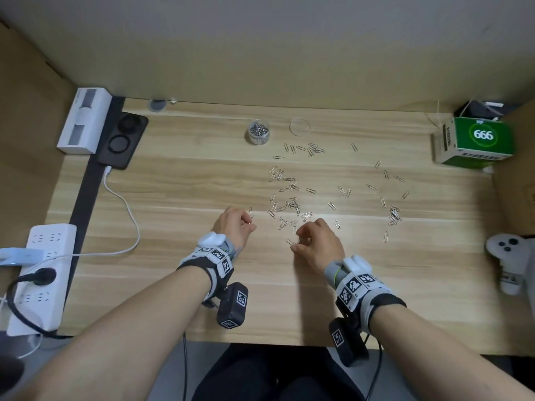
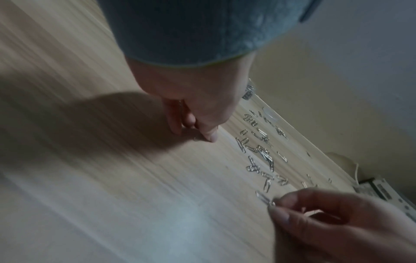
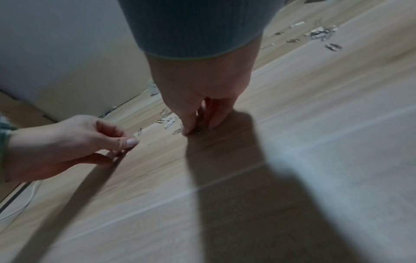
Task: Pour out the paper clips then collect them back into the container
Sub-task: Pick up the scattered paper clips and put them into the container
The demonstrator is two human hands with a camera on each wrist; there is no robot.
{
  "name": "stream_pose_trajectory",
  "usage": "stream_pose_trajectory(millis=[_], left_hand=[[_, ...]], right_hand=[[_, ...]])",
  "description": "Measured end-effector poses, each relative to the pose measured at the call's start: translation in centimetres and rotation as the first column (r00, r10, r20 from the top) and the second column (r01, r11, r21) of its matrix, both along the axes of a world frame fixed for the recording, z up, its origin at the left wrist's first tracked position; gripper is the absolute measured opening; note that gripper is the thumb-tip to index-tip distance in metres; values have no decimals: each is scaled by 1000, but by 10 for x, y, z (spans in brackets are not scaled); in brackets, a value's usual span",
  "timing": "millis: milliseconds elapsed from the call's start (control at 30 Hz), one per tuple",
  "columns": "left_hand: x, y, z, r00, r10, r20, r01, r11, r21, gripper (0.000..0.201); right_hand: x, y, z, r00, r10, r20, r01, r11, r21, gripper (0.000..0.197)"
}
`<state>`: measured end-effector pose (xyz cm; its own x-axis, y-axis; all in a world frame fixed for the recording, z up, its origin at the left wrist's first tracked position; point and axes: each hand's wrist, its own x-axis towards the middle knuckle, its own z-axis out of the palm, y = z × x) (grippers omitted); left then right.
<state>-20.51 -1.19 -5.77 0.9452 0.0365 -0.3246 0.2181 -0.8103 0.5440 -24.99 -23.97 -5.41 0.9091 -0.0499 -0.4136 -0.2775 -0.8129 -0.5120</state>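
Several silver paper clips (image 1: 292, 202) lie scattered over the wooden table (image 1: 173, 192), with a small heap (image 1: 394, 216) at the right. The clear round container (image 1: 259, 132) stands upright at the back with clips in it. Its clear lid (image 1: 300, 126) lies flat beside it on the right. My left hand (image 1: 251, 225) is at the left rim of the scatter, thumb and forefinger pinching a paper clip (image 2: 195, 139) against the table. My right hand (image 1: 298, 241), fingers curled, pinches a paper clip (image 2: 271, 202) at the near edge of the scatter.
A green box (image 1: 474, 143) stands at the back right and a white controller (image 1: 509, 256) lies at the right edge. On the left are a white power strip (image 1: 40, 273), a black charger (image 1: 123, 140), a white box (image 1: 84, 120) and a white cable (image 1: 127, 209).
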Motion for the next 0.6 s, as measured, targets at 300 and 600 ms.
stream_pose_trajectory(millis=[300, 600], left_hand=[[0, 4, -4, 992, -115, -57, 117, 993, 28, 12], [-6, 20, 11, 994, 107, -10, -107, 974, -200, 21]], right_hand=[[1, 3, -3, 993, -108, 38, 106, 993, 47, 9], [12, 15, 5, 973, -223, 58, 197, 936, 290, 23]])
